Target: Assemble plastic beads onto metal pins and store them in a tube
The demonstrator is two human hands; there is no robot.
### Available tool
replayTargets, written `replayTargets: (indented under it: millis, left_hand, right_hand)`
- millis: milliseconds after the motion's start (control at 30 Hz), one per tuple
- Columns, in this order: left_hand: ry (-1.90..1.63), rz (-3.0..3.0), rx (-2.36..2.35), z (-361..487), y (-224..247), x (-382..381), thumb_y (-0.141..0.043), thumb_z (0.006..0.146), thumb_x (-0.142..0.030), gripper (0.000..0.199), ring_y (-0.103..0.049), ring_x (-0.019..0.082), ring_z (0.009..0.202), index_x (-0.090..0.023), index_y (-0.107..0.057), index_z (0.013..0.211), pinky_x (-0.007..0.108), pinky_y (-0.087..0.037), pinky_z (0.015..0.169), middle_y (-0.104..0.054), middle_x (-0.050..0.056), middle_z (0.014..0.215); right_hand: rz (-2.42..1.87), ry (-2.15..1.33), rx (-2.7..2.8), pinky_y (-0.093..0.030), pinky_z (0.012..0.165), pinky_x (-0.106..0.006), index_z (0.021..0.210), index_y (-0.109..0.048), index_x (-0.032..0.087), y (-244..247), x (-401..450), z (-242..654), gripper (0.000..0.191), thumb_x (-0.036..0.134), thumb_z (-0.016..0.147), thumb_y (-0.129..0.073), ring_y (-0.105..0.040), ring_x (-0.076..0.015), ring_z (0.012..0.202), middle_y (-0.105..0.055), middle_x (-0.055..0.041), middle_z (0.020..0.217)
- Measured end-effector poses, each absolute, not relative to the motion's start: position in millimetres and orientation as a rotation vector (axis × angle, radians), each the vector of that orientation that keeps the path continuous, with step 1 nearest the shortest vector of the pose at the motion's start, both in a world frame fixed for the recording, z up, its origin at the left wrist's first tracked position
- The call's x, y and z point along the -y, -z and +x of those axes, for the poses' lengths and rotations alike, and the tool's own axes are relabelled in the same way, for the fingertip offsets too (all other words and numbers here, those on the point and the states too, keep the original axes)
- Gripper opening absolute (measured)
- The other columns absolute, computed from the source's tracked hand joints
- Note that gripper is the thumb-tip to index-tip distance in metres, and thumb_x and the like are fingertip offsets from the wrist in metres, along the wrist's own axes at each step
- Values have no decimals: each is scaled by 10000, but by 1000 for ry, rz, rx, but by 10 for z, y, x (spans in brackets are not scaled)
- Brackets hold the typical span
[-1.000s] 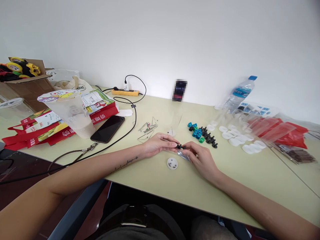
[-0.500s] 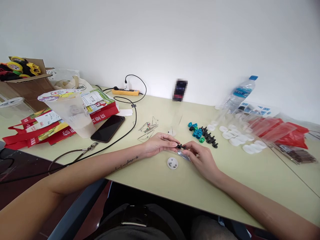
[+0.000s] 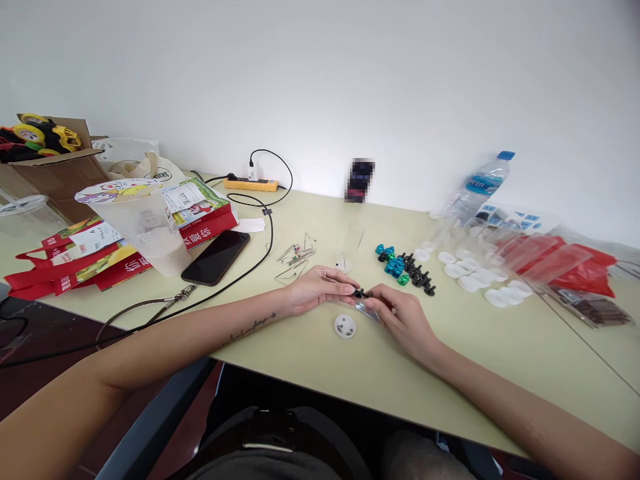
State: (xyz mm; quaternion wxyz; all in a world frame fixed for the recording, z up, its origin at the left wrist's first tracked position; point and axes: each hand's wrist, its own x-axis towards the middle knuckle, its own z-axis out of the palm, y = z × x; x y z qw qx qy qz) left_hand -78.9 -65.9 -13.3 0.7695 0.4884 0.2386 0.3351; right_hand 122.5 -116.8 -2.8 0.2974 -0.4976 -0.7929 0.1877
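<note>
My left hand (image 3: 320,291) pinches a small black plastic part (image 3: 359,293) between thumb and fingers, with thin wire sticking out behind the fingers. From the other side my right hand (image 3: 403,317) closes on the same part; its fingertips hide that end. A clear piece with a fine metal coil (image 3: 369,310) shows under the fingers. Just below the hands lies a shallow white cap (image 3: 345,334) with several small metal bits inside. Past my left hand are bent wires (image 3: 296,255) and a white disc (image 3: 343,265) with a wire upright on it.
Teal parts (image 3: 395,267) and black parts (image 3: 424,281) lie right of centre, beside white discs (image 3: 470,283) and clear tubes (image 3: 555,263). A water bottle (image 3: 483,187) leans by the wall. Leftward are a phone (image 3: 216,257), a plastic cup (image 3: 150,230) and a black cable (image 3: 200,297).
My right fingers have shifted very slightly left, closer to my left hand on the black part. Everything else looks the same.
</note>
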Motion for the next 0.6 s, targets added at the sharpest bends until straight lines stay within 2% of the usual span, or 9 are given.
replayTargets:
  millis: [100,267,433,600]
  left_hand:
    - [-739,1055,-522,-787,133,661,-776,607,-245,361,-665,176,762,-78,-685,914,339,-475,872,-690,105,851]
    - [-727,1052,-513,-788,129,665,-774,611,-240,347,-665,170,734,-80,-686,906,339,-480,862,-691,88,797]
    - [-737,1050,-532,-783,134,662,-779,603,-242,360,-664,169,751,-81,-685,911,334,-476,869,-691,96,830]
    - [-730,1052,-514,-783,140,663,-771,616,-232,328,-666,167,738,-81,-687,895,327,-482,857,-689,83,800]
  right_hand:
    - [-1343,-470,2056,-368,528,-246,872,-567,215,31,1168,1226,216,416,861,-487,-458,-123,523,-551,27,595]
    - [-1312,-521,2124,-349,519,-245,710,-551,198,32,1167,1229,343,431,904,-390,-464,-122,535,-541,11,584]
    - [-1330,-460,2053,-366,519,-251,867,-572,209,49,1164,1228,250,441,859,-478,-455,-127,523,-539,23,582]
    - [-1318,-519,2134,-357,524,-246,681,-547,197,28,1168,1230,372,426,914,-369,-463,-118,530,-535,8,571]
